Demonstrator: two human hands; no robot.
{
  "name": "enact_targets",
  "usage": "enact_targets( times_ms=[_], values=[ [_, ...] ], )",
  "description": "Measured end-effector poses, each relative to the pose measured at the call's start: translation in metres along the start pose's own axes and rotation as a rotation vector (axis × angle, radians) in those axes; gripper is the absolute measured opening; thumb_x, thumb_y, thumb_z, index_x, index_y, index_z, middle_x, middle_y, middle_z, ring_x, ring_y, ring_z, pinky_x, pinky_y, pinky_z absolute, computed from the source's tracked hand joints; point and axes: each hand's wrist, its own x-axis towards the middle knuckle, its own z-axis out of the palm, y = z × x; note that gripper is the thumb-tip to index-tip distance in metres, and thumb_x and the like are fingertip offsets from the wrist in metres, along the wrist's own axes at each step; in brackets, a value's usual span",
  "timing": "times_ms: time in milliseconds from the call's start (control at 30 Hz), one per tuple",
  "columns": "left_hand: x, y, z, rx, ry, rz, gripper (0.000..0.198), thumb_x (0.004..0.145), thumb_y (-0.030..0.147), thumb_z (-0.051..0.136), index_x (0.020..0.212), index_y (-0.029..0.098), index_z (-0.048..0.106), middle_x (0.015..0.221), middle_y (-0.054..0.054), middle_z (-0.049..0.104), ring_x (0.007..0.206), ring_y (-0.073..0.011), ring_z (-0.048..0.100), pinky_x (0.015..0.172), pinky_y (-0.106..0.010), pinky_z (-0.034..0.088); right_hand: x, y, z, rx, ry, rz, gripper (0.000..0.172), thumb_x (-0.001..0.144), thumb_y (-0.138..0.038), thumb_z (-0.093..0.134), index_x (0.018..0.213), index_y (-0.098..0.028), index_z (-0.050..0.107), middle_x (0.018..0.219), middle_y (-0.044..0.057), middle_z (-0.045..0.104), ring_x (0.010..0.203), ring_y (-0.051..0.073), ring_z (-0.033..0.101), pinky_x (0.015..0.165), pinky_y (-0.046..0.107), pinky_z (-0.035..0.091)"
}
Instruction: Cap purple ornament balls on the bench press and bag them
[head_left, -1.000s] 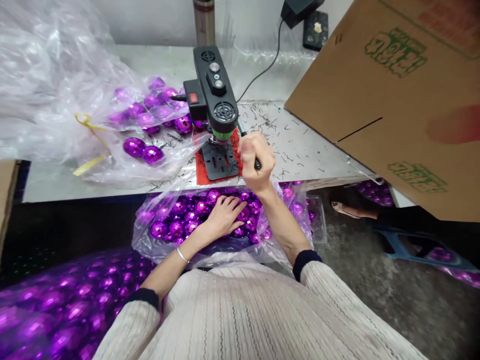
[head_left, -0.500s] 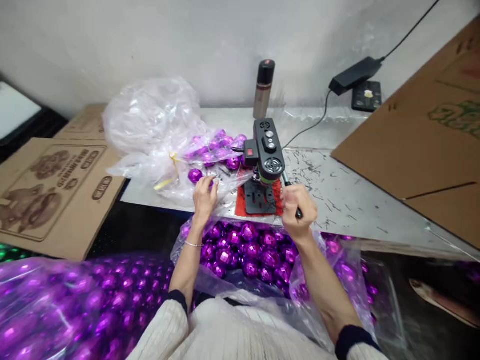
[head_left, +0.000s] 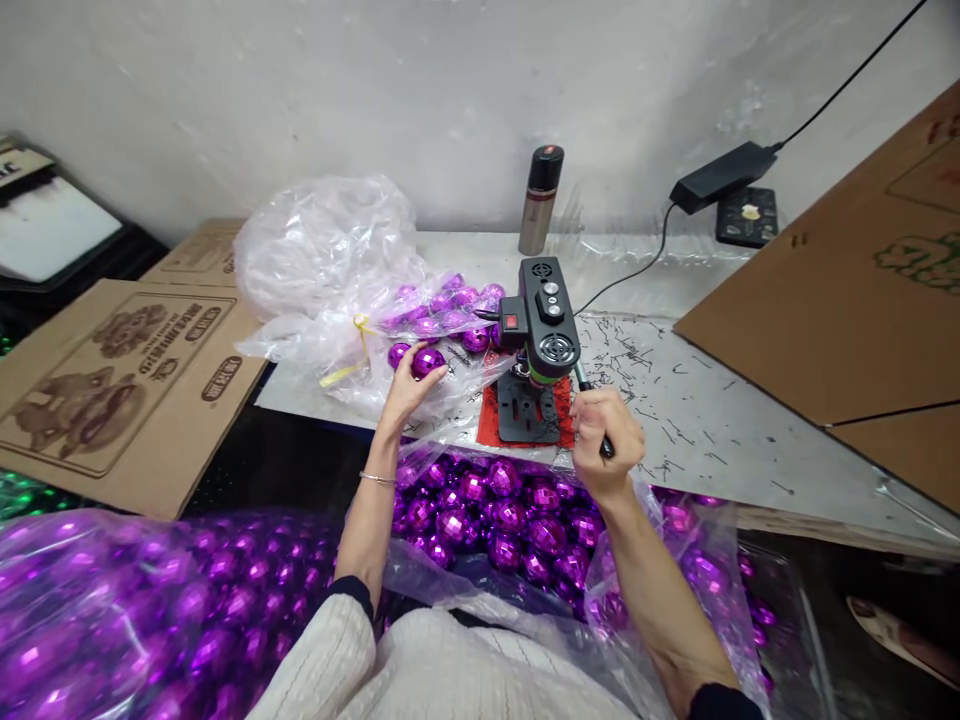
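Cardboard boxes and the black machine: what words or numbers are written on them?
Flat brown cardboard box on the left: brown cartoon print and label shapes, letters too blurred to read.
Tilted brown cardboard sheet on the right: green print, too blurred to read.
Small black bench machine: red switch and round buttons, no readable words.
Nothing can be quoted.

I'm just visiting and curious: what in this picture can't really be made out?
Head view:
- Working tip of the black press: hidden under its own head.
- Lever grip: wrapped inside the right hand.
- Underside of the purple ball: covered by the left hand.
- Cardboard sheet: cut off by the right edge.
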Motion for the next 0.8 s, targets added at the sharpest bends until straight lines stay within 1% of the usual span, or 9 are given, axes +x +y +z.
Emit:
enact_targets(
  times_ms=[67,133,200,300,433,567,667,733,800],
  values=[
    [-0.008,0.010,0.007,-0.428,-0.019,-0.161,0.054,0.081,0.043,0.079,0.127,0.022,0.061,0.121,-0.008,0.068,0.103,-0.0216,0.070,0.087,-0.033,0.059,0.001,0.000,0.000,-0.002,0.004,-0.007,0.024,0.093,-0.005,0.049,0.074,-0.021,0.051,0.069,-0.001,0.056,0.063,0.013,0.054,0.057,0.028,0.041],
    [-0.020,0.019,0.015,-0.740,-0.059,-0.324,0.043,0.085,0.042,0.075,0.120,0.020,0.063,0.113,-0.007,0.071,0.094,-0.0197,0.072,0.079,-0.029,0.059,0.001,-0.001,0.000,-0.003,0.010,-0.010,0.025,0.093,-0.006,0.049,0.074,-0.021,0.050,0.068,-0.001,0.055,0.063,0.013,0.055,0.057,0.028,0.041],
    [-0.034,0.026,0.024,-0.909,-0.099,-0.438,0.037,0.088,0.036,0.073,0.119,0.020,0.064,0.110,-0.007,0.072,0.092,-0.0197,0.073,0.075,-0.028,0.059,0.000,-0.001,0.000,-0.005,0.008,-0.003,0.025,0.093,-0.007,0.049,0.074,-0.021,0.050,0.068,-0.001,0.055,0.063,0.013,0.055,0.057,0.028,0.041],
    [-0.053,0.032,0.038,-1.020,-0.124,-0.499,0.036,0.091,0.028,0.070,0.125,0.023,0.063,0.117,-0.006,0.072,0.103,-0.0213,0.072,0.082,-0.030,0.060,-0.001,0.000,0.000,-0.010,-0.001,0.016,0.025,0.094,-0.008,0.048,0.074,-0.021,0.051,0.069,-0.001,0.056,0.063,0.013,0.054,0.058,0.029,0.042],
    [-0.070,0.030,0.058,-1.043,-0.126,-0.518,0.035,0.090,0.021,0.069,0.125,0.025,0.064,0.121,-0.005,0.072,0.109,-0.0194,0.070,0.093,-0.034,0.060,-0.003,0.001,0.000,-0.010,0.003,0.010,0.026,0.095,-0.009,0.047,0.073,-0.022,0.050,0.068,0.000,0.056,0.064,0.013,0.056,0.060,0.029,0.042],
    [-0.078,0.020,0.080,-0.945,-0.117,-0.512,0.039,0.086,0.025,0.075,0.123,0.024,0.063,0.119,-0.004,0.072,0.104,-0.0171,0.071,0.097,-0.034,0.058,0.003,-0.001,-0.001,-0.026,0.000,0.025,0.027,0.097,-0.013,0.047,0.071,-0.022,0.049,0.066,-0.001,0.056,0.064,0.013,0.055,0.059,0.029,0.042],
    [-0.079,0.011,0.098,-0.774,-0.087,-0.383,0.049,0.081,0.035,0.080,0.124,0.024,0.059,0.113,-0.004,0.073,0.103,-0.0175,0.071,0.101,-0.036,0.055,0.014,-0.005,-0.002,-0.039,-0.002,0.086,0.031,0.100,-0.019,0.045,0.069,-0.022,0.047,0.064,-0.001,0.054,0.061,0.012,0.053,0.058,0.029,0.041],
    [-0.078,0.008,0.108,-0.615,-0.086,-0.236,0.053,0.079,0.038,0.082,0.124,0.023,0.058,0.114,-0.005,0.072,0.106,-0.0186,0.070,0.103,-0.036,0.053,0.021,-0.007,-0.002,-0.051,-0.002,0.121,0.033,0.101,-0.022,0.045,0.068,-0.022,0.046,0.062,-0.001,0.051,0.060,0.012,0.052,0.057,0.030,0.039],
    [-0.075,0.006,0.116,-0.446,-0.100,-0.091,0.050,0.080,0.039,0.080,0.121,0.021,0.058,0.118,-0.007,0.071,0.108,-0.0200,0.070,0.103,-0.037,0.052,0.026,-0.009,-0.001,-0.054,0.007,0.138,0.034,0.100,-0.023,0.046,0.067,-0.022,0.045,0.061,-0.002,0.049,0.059,0.011,0.052,0.056,0.030,0.038]
  ],
)
